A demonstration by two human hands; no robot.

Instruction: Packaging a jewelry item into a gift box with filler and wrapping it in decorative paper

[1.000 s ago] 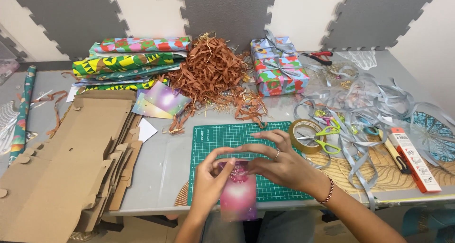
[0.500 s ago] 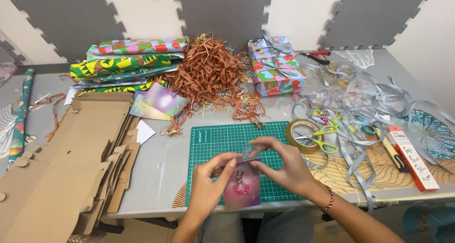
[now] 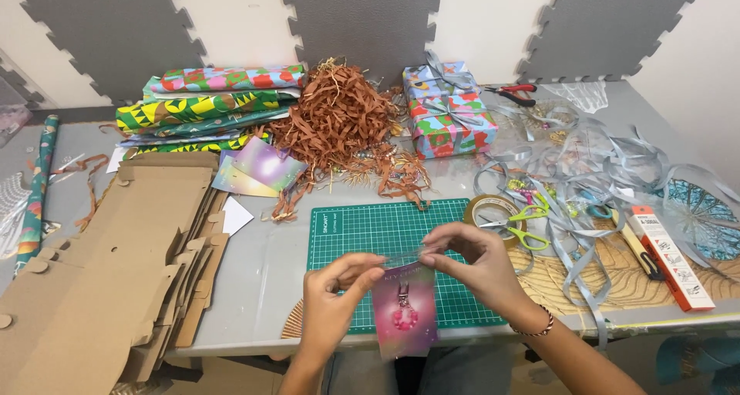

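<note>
Grey desk [image 3: 262, 264] against a wall of grey foam tiles, crowded with wrapping paper, ribbon and flat cardboard [image 3: 100, 264]. Above the near edge of the green cutting mat [image 3: 370, 225], left hand [image 3: 331, 302] and right hand [image 3: 478, 268] each pinch shut on a top corner of a pink card [image 3: 405, 314] in a clear sleeve.

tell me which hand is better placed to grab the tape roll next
Right. The right hand pinches the top edge of the pink card just below the tape roll at the green mat's right edge. The left hand sits farther away, also holding the card.
</note>
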